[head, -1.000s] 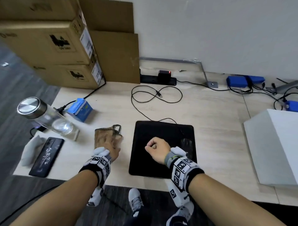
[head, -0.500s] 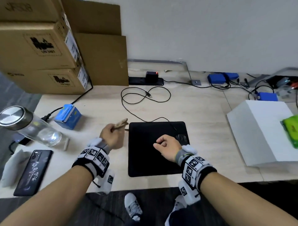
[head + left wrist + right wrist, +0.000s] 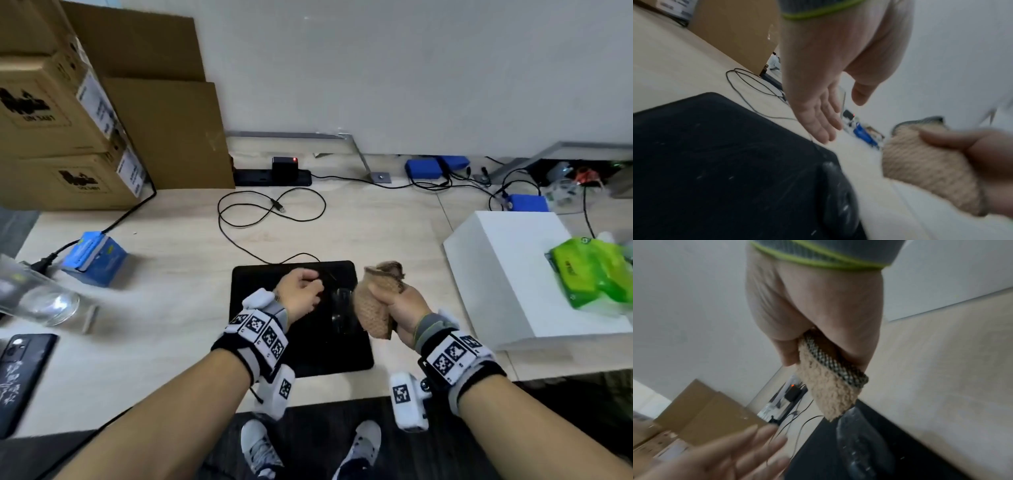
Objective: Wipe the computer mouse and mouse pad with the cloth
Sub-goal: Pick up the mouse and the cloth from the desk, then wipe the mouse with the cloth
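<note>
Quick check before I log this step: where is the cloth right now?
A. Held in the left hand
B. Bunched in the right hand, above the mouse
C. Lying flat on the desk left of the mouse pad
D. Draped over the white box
B: the right hand grips the bunched cloth just over the mouse on the mouse pad, while the left hand is open and holds nothing.

I see both forearms bare, no sleeves. Each wrist carries a black strap (image 3: pixel 462 356) studded with white blocks printed in black-and-white square marker patterns, and a white camera housing (image 3: pixel 407 401) hangs under each one (its own marker on the side). A grey knitted cuff edged in lime green (image 3: pixel 818 257) sits beneath the strap. Below, I can make out grey-and-white sneakers (image 3: pixel 260 448).
</note>
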